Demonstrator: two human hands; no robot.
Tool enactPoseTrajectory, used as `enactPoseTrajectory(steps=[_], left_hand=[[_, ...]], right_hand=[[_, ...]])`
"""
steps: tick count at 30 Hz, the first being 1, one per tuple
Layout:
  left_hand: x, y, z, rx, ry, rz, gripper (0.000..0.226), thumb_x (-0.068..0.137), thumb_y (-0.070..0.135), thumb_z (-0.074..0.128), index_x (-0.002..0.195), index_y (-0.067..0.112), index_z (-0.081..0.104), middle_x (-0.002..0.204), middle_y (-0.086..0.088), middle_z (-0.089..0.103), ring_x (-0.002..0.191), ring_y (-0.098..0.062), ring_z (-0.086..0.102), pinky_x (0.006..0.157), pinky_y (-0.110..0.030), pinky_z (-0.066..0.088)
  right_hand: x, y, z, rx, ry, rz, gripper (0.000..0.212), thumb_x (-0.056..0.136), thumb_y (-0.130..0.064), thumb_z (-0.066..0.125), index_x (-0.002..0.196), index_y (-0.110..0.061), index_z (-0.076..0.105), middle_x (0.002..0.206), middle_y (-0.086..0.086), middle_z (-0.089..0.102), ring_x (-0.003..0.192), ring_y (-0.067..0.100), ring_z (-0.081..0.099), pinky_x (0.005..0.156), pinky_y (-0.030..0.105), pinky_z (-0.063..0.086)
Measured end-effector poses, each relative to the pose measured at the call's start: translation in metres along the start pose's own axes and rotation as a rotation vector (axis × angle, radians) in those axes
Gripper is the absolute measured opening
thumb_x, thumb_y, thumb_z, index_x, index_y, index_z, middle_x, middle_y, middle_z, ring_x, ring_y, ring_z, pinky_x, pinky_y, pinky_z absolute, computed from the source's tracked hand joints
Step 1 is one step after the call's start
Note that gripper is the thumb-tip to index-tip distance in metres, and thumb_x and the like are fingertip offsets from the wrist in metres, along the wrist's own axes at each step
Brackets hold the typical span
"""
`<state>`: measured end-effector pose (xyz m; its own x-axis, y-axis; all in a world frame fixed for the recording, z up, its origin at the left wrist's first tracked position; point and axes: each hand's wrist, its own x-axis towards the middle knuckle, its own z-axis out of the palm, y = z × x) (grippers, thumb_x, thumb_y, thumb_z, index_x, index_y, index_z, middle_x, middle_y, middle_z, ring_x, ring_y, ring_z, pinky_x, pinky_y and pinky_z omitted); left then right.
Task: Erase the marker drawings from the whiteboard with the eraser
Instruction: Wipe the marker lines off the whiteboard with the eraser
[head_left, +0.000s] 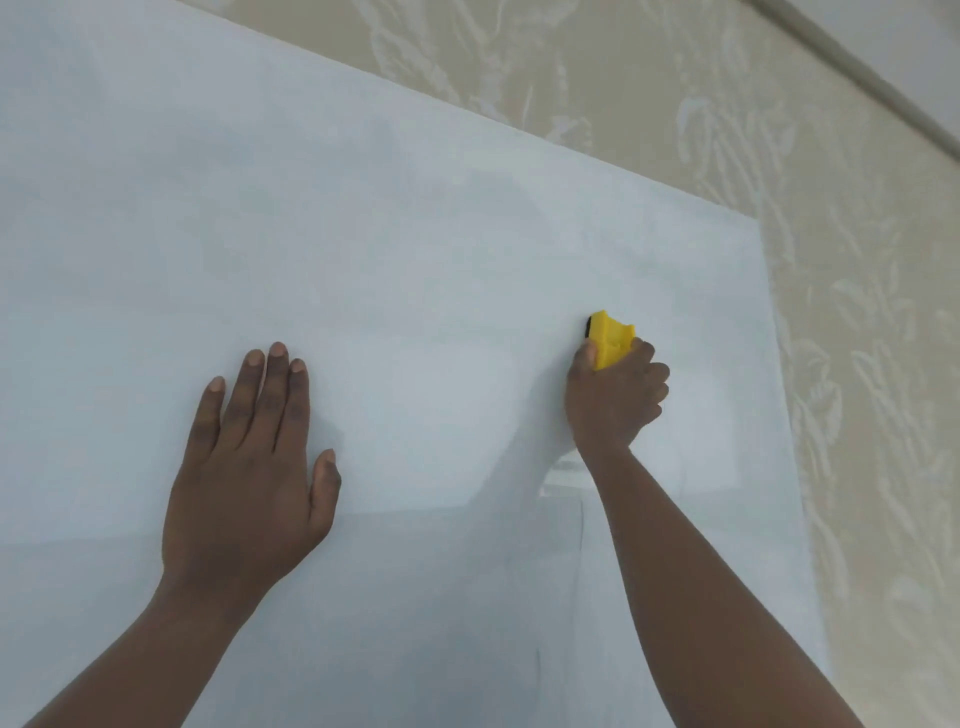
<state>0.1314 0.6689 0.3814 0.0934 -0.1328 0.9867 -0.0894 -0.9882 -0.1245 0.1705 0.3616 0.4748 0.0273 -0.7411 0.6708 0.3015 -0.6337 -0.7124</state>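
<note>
A large whiteboard fills most of the view, fixed flat on a wall. Its surface looks pale grey-white with faint smears; I see no clear marker drawing, only thin faint lines low near my right forearm. My right hand grips a yellow eraser with a dark pad, pressed against the board right of centre. My left hand lies flat on the board with fingers spread, holding nothing.
Beige wallpaper with a pale leaf pattern runs above and right of the board. The board's right edge is a short way right of the eraser. A light moulding strip crosses the top right corner.
</note>
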Motion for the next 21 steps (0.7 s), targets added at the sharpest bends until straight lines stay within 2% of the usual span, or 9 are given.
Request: enactPoseTrajectory(steps=[6,11,16,21], left_hand=[[-0.010,0.007,0.003,-0.039,-0.020,0.025,0.075,0.095,0.035,0.030,0.156,-0.006,0.019,0.166,-0.025,0.017,0.156,-0.036,0.017,0.127,-0.054,0.016],[-0.013,0.010,0.005,-0.069,-0.003,0.050,0.073,0.097,0.034,0.028,0.157,-0.007,0.016,0.166,-0.027,0.016,0.156,-0.037,0.014,0.128,-0.053,0.013],[-0.016,0.011,0.006,-0.100,-0.010,0.070,0.073,0.097,0.034,0.025,0.157,-0.006,0.012,0.166,-0.028,0.013,0.157,-0.037,0.010,0.129,-0.050,0.006],[-0.019,0.013,0.004,-0.133,-0.034,0.090,0.073,0.098,0.035,0.024,0.157,-0.005,0.008,0.167,-0.027,0.009,0.157,-0.037,0.004,0.130,-0.048,0.000]], right_hand=[[0.017,0.106,-0.029,-0.067,-0.001,0.427,0.059,0.093,-0.047,0.053,0.131,-0.004,0.040,0.131,0.022,0.045,0.121,0.042,0.045,0.100,0.051,0.039],[-0.048,0.205,-0.057,-0.089,0.008,0.768,0.061,0.093,-0.047,0.053,0.134,-0.004,0.038,0.134,0.025,0.042,0.123,0.045,0.042,0.101,0.055,0.039],[-0.142,0.259,-0.074,-0.073,0.011,0.881,0.062,0.092,-0.048,0.056,0.136,-0.007,0.040,0.131,0.026,0.045,0.121,0.046,0.045,0.100,0.058,0.041],[-0.196,0.259,-0.084,-0.015,0.019,0.823,0.062,0.091,-0.047,0.059,0.137,-0.010,0.041,0.130,0.023,0.047,0.120,0.045,0.046,0.095,0.055,0.043]])
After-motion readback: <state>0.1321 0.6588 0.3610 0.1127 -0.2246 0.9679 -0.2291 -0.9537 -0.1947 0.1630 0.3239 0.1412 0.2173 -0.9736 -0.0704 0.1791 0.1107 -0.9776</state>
